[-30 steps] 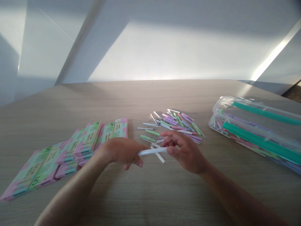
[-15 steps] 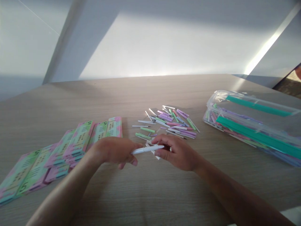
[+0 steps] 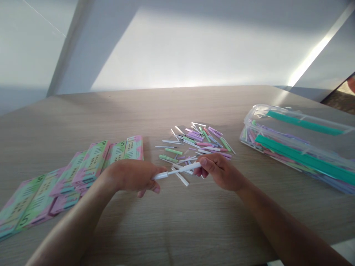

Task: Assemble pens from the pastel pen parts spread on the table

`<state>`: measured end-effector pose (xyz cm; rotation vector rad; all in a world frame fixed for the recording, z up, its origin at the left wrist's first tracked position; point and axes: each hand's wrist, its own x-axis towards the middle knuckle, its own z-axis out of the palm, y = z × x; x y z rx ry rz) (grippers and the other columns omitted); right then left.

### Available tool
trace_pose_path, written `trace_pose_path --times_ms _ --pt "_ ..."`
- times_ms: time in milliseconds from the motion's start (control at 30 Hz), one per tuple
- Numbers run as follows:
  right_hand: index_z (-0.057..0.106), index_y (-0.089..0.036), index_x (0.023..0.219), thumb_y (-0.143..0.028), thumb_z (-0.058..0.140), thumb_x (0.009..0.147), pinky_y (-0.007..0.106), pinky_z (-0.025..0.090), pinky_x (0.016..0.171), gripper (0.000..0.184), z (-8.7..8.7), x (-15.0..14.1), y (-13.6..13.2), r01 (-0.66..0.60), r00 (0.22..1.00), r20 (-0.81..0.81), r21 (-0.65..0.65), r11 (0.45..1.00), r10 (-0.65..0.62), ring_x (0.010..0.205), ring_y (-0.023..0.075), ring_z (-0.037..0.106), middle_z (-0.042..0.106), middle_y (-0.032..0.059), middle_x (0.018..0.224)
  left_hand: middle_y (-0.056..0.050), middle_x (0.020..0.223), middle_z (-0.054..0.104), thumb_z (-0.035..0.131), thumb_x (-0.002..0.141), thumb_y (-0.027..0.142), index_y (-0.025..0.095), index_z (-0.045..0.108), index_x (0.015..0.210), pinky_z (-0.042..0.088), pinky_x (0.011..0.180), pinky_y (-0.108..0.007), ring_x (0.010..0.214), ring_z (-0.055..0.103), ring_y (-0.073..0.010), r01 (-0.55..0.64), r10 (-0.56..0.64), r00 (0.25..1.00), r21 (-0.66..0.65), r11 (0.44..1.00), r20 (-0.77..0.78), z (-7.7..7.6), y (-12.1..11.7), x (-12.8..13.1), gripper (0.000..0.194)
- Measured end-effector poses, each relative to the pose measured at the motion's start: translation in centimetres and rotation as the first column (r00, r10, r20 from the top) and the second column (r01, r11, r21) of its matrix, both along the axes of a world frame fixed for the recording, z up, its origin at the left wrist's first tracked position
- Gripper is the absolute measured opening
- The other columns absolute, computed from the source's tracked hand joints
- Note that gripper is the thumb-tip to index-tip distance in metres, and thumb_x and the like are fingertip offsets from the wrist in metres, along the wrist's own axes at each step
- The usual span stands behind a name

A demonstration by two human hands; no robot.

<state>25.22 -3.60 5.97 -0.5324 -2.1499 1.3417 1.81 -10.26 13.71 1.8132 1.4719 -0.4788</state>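
Note:
A white plastic tube (image 3: 177,171) lies across the gap between my hands. My left hand (image 3: 130,177) is shut on its left part, with the tip sticking out past my fingers. My right hand (image 3: 219,170) pinches its right end between thumb and fingers. Just below the tube, a few loose white sticks (image 3: 180,177) lie on the table. Behind my right hand spreads a loose heap of pastel green, pink, purple and white sticks (image 3: 196,142), with neither hand touching it.
Pink-and-green printed cards marked 5 (image 3: 91,162) overlap on the left of the wooden table (image 3: 111,114). On the right stands a clear plastic box (image 3: 294,146) holding coloured sticks and teal strips. A pale wall rises behind the table's far edge.
My right hand has moved right and slightly up along the white tube. The tube now slopes upward to the right and shows longer between my hands. The view has shifted slightly.

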Motion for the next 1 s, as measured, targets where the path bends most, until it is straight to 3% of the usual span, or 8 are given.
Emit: trace_pose_path --times_ms 133,400,833,1000 --pt "0.063 -0.012 0.076 -0.045 0.034 0.093 0.023 0.041 0.055 0.047 0.1 0.4 0.4 -0.015 1.0 0.011 -0.009 1.0 0.015 0.059 0.0107 0.051 0.059 0.004 0.066 0.005 0.048 0.057 0.05 0.077 0.024 0.025 0.055 0.115 0.04 0.055 -0.023 0.053 0.058 -0.0165 0.001 -0.001 1.0 -0.005 1.0 0.007 0.1 0.0 0.2 0.039" --pt "0.062 -0.016 0.105 -0.036 0.05 0.088 0.024 0.045 0.059 0.028 0.3 0.8 0.6 -0.075 0.993 -0.101 -0.102 0.992 0.064 0.066 0.0116 0.054 0.06 0.0038 0.077 0.005 0.051 0.058 0.051 0.076 0.023 0.025 0.056 0.116 0.042 0.059 -0.024 0.054 0.059 -0.0159 -0.01 0.01 1.0 0.0 1.0 0.005 0.1 -0.1 0.2 0.04" --pt "0.062 -0.015 0.087 -0.043 0.045 0.09 0.025 0.044 0.053 0.033 -0.7 0.2 0.8 -0.022 0.972 -0.235 -0.203 0.979 -0.027 0.057 0.011 0.052 0.059 0.0028 0.069 0.005 0.053 0.061 0.046 0.077 0.017 0.025 0.052 0.12 0.043 0.059 -0.026 0.063 0.063 -0.0189 -0.007 0.007 1.0 0.005 1.0 -0.024 0.3 -0.2 -0.6 0.044" --pt "0.061 -0.015 0.092 -0.04 0.047 0.089 0.024 0.044 0.054 0.028 -0.7 0.0 0.5 -0.028 0.974 -0.227 -0.213 0.977 -0.022 0.058 0.0108 0.052 0.058 0.0022 0.07 0.005 0.052 0.061 0.048 0.078 0.023 0.025 0.055 0.113 0.043 0.058 -0.025 0.063 0.063 -0.0192 -0.01 0.01 0.999 0.001 1.0 -0.032 0.2 -0.2 -0.5 0.036"
